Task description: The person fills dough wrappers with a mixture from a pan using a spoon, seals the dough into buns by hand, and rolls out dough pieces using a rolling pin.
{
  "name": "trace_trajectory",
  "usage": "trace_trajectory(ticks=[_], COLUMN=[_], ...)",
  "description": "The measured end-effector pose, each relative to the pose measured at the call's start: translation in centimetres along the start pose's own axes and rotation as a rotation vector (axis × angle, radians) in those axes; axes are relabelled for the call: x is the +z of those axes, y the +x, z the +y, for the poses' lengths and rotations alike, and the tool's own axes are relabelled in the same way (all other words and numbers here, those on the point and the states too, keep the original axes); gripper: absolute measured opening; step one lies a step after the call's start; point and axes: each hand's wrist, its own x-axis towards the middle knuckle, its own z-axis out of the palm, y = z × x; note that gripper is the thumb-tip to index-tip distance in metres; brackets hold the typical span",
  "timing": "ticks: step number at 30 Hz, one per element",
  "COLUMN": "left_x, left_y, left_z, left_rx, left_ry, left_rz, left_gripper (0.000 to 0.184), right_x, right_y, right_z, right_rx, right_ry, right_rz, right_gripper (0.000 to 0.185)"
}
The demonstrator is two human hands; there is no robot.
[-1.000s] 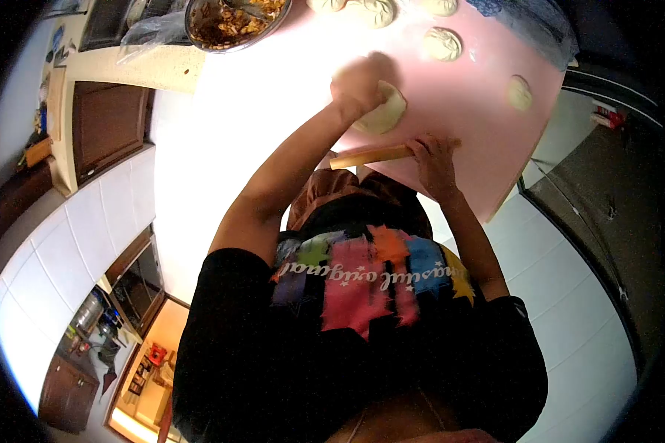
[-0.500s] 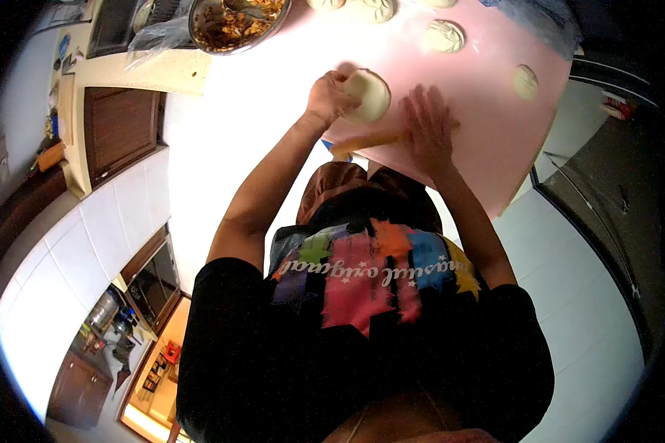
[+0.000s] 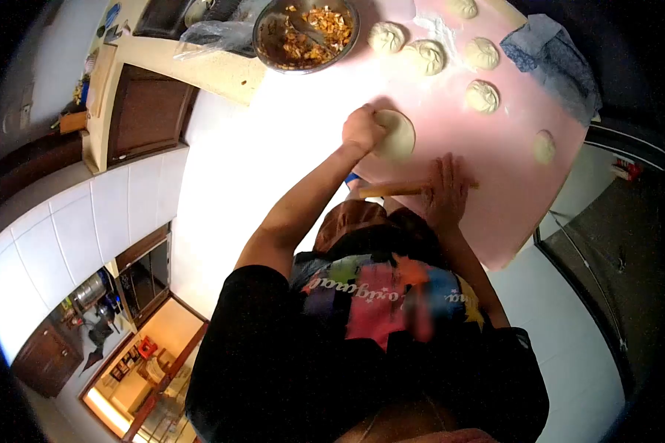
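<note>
My left hand (image 3: 364, 130) is closed on the left edge of a flat, round dough wrapper (image 3: 397, 136), its fingers partly hidden. The pale wrapper lies on a pink work surface (image 3: 510, 192). Nearer my body, my right hand (image 3: 446, 193) rests with outstretched fingers flat across a thin wooden rolling pin (image 3: 395, 189). The pin's ends show on both sides of that hand. Beyond the wrapper sit several pleated buns, among them one bun (image 3: 482, 96) and another bun (image 3: 426, 57).
A metal bowl (image 3: 292, 69) of chopped filling with a spoon stands at the far left of the surface. Plastic film (image 3: 218, 34) lies beside it. A bluish cloth (image 3: 554, 59) covers the far right corner. A smaller dough piece (image 3: 544, 146) lies near the right edge.
My head view has shifted, so more of the buns and the bowl show. My right hand and the rolling pin have drawn nearer to my body. My left hand still holds the wrapper.
</note>
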Motion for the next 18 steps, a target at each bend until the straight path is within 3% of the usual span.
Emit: trace_trajectory(ticks=[2, 5, 7, 11, 12, 14, 16, 18], left_x=[-0.4, -2.5, -0.4, -1.2, -1.4, -1.5, -2.0, -2.4], left_y=[-0.1, -2.2, 0.5, 1.6, 1.4, -0.3, -2.4, -3.4], left_z=[-2.3, 3.5, 3.2, 4.0, 3.1, 0.6, 0.4, 0.9], left_rx=[-0.111, -0.096, 0.061, 0.109, 0.111, 0.155, 0.071, -0.305], left_ry=[0.073, 0.033, 0.108, 0.378, 0.375, 0.176, 0.012, -0.087], left_rz=[-0.372, -0.353, -0.319, -0.473, -0.478, -0.104, -0.05, -0.504], left_gripper=[0.037, 0.037, 0.032, 0.028, 0.028, 0.03, 0.036, 0.038], right_x=[0.2, 0.1, 1.7, 0.3, 0.0, -0.1, 0.2, 0.1], right_y=[0.6, 8.4, 12.4, 9.3, 6.4, 1.4, 0.8, 2.0], right_z=[-0.4, -0.8, -0.2, -0.8, -1.0, -1.1, -1.3, -1.6], right_rx=[0.016, 0.016, 0.1, 0.07, 0.072, 0.051, 0.055, 0.056], right_ry=[-0.052, -0.114, -0.099, -0.151, -0.155, 0.069, 0.022, -0.059], right_rz=[0.06, 0.108, 0.097, 0.079, 0.076, 0.016, 0.015, 0.006], right_gripper=[0.045, 0.05, 0.058, 0.051, 0.051, 0.05, 0.049, 0.05])
